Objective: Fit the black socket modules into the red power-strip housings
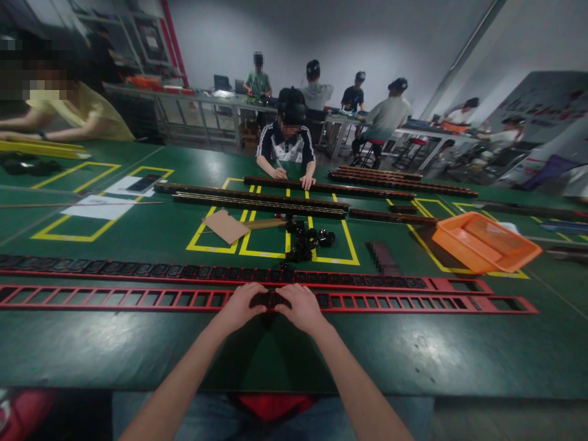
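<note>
A long red frame with a row of square openings (184, 299) lies across the green table in front of me. My left hand (242, 306) and my right hand (301, 306) meet at its middle, fingers curled round small black parts (270, 300) at the frame. Their exact shape is partly hidden by my fingers. One black square piece (324, 301) sits in an opening just right of my right hand. Behind lies a second red frame (335, 279), with black square pieces filling most of its openings. A pile of loose black parts (305, 239) rests beyond it.
An orange basket (487, 242) stands at the right. Cardboard (225, 226), long dark bars (261, 205) and white papers (98, 207) lie farther back. Across the table a person (287, 144) works on another dark bar. Another person in yellow (87, 113) leans at the far left.
</note>
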`<action>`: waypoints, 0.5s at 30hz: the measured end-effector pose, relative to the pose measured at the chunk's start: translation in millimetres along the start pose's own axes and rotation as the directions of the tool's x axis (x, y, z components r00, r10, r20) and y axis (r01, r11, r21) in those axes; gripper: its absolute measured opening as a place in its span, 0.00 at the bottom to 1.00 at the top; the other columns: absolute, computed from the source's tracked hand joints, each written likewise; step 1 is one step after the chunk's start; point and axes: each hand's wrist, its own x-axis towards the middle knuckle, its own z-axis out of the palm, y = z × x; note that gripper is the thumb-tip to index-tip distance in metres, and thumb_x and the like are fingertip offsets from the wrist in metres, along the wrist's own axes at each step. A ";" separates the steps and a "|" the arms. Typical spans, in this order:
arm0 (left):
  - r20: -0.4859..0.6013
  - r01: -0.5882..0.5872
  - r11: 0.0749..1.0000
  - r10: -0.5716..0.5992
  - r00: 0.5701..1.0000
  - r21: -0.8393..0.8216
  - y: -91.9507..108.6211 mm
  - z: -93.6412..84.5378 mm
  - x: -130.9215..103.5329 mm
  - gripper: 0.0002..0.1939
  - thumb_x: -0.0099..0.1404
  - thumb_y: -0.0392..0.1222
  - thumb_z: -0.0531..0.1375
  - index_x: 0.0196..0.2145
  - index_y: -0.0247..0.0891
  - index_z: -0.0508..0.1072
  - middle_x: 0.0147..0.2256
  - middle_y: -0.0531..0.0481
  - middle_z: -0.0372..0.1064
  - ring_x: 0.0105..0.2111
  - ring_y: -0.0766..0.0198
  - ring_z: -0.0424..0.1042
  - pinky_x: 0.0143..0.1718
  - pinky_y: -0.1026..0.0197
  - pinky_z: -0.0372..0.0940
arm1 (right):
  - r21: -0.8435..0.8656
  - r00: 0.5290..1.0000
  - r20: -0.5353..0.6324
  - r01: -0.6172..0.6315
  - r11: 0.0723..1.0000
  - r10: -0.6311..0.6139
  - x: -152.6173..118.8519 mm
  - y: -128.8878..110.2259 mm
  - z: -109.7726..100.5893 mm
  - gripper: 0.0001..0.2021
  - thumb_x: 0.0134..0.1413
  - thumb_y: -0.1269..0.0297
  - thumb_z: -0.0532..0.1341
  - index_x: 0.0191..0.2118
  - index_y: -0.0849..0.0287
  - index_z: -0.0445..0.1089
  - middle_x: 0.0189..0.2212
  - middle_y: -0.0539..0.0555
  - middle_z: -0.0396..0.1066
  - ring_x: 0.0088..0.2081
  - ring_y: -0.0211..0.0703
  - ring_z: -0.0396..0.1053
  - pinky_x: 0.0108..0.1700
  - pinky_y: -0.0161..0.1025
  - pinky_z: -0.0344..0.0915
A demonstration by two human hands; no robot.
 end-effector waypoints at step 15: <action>-0.014 0.001 0.998 0.000 1.000 0.066 11.0 -1.3 -3.3 0.17 0.60 0.39 0.63 0.48 0.43 0.71 0.48 0.48 0.72 0.48 0.56 0.70 0.51 0.51 0.64 | 0.000 0.999 -0.031 0.031 1.000 -0.031 -5.2 -3.1 -3.9 0.21 0.59 0.55 0.63 0.57 0.51 0.66 0.52 0.52 0.71 0.53 0.47 0.65 0.56 0.45 0.58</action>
